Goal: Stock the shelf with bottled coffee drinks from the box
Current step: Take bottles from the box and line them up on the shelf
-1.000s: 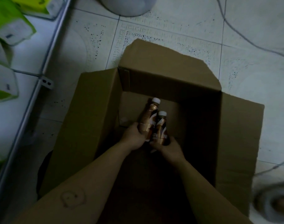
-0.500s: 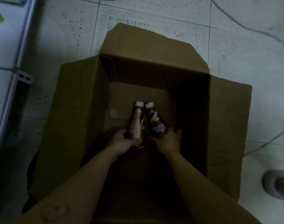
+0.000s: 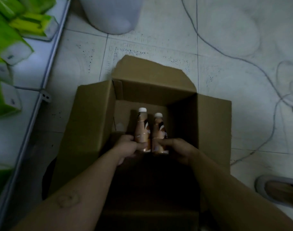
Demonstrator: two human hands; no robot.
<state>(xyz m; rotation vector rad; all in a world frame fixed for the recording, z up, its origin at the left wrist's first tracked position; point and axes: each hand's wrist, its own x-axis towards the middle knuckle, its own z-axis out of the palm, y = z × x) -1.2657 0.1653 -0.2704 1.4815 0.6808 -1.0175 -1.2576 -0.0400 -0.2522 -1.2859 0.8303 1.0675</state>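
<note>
The box [image 3: 89, 130] is brown cardboard and stands open with its flaps spread outward. Two bottles are inside it, near its far wall, close side by side with their caps pointing at that wall. The left bottle [image 3: 142, 129] and the right bottle [image 3: 160, 130] look alike, with a tan-brown wrap and a white cap. The left hand [image 3: 127, 147] grips the left bottle's base, and the right hand [image 3: 177, 149] grips the right bottle's base. The white shelf [image 3: 14, 139] lies to the left of the box.
</note>
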